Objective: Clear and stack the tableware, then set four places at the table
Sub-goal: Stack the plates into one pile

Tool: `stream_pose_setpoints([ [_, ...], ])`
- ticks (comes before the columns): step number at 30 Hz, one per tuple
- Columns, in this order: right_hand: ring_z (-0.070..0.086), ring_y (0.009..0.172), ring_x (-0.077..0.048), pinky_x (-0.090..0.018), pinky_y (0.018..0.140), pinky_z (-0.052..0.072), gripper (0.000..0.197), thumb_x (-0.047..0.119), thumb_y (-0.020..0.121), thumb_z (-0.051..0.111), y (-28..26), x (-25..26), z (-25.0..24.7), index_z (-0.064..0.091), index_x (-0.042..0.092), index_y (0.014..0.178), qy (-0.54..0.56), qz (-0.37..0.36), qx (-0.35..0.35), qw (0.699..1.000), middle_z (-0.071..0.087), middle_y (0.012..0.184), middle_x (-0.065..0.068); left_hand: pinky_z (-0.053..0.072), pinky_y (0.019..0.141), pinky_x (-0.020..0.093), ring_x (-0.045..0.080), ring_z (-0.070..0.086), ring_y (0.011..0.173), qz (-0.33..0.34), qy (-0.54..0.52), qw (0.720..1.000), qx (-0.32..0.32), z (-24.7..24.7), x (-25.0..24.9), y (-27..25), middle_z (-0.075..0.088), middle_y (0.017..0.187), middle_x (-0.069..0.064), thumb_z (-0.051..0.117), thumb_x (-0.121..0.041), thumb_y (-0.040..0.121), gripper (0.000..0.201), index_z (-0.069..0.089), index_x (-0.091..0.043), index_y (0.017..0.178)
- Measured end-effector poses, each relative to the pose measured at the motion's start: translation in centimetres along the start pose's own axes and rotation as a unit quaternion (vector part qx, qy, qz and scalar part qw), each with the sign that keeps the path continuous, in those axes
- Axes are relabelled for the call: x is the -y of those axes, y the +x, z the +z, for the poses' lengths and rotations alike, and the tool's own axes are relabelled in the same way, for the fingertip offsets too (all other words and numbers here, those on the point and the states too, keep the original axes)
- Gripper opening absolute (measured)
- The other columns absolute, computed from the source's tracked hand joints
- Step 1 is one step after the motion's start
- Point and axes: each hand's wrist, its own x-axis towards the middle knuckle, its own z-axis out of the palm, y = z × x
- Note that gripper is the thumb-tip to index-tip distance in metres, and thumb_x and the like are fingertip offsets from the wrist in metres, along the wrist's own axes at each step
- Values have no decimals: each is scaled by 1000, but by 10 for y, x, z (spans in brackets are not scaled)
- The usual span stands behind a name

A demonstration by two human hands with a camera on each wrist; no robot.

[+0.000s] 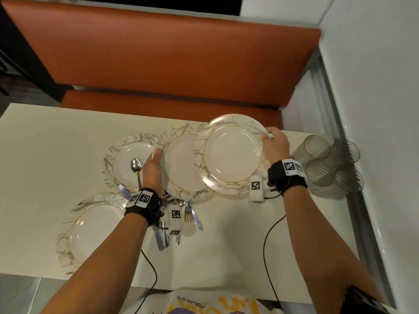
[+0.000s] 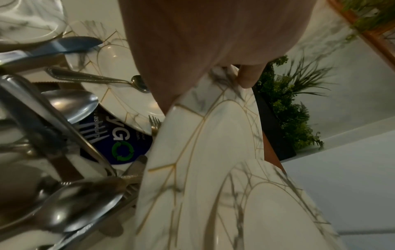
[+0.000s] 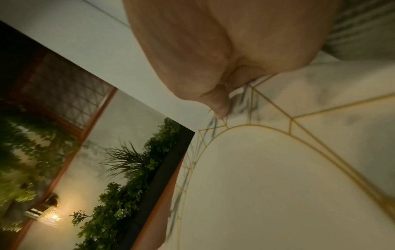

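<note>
- The right hand (image 1: 275, 145) holds a marble plate with gold lines (image 1: 231, 152) by its right rim; its fingers are curled over the rim
- This raised plate is tilted and up off the table (image 1: 45, 155); it partly covers the middle plate (image 1: 181, 164) below it
- In the right wrist view the thumb (image 3: 220, 108) presses on the patterned rim of the raised plate
- The left hand (image 1: 154, 166) is at the left rim of the middle plate; in the left wrist view a fingertip (image 2: 248, 79) curls over that rim, so the fingers pinch this plate
- A third plate (image 1: 129, 164) lies on the table just left of the left hand, with a spoon (image 1: 136, 168) on it
- A fourth plate (image 1: 95, 230) lies near the front edge of the table, under the left arm
- A heap of forks, knives and spoons (image 1: 179, 220) lies on the table below the left wrist, between the plates
- Four ribbed glasses (image 1: 328, 164) stand close together on the right end of the table, just beside the right wrist
- An orange bench seat (image 1: 170, 53) stands behind the table
</note>
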Motion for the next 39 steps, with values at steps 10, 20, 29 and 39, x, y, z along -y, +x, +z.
stream_pose_setpoints([
  [10,54,128,-31,-38,101,45,40,18,106,39,-65,-8,90,45,22,146,33,66,106,992,55,142,-9,41,109,42,27,51,136,-85,-126,988,0,-8,8,-13,52,152,8,45,-36,106,45,50,-16,147],
  [20,50,137,-27,-31,110,40,43,16,105,45,-97,62,170,51,19,147,87,57,31,994,54,148,-8,32,121,49,18,52,139,36,-38,999,-5,-85,-8,25,53,154,-5,74,-43,87,69,43,-53,148],
  [29,58,126,-21,-27,103,45,40,30,105,43,-102,131,257,58,21,141,39,-47,135,989,62,140,-4,47,114,44,19,54,137,164,11,978,-128,-200,-66,86,55,152,-2,76,-33,90,69,45,-40,151],
  [39,41,132,-36,-48,108,41,55,40,95,57,-48,118,308,45,21,146,-304,18,162,939,50,145,-11,37,122,42,16,42,147,182,53,968,-167,-285,-89,132,48,157,-4,73,-42,90,69,44,-41,152],
])
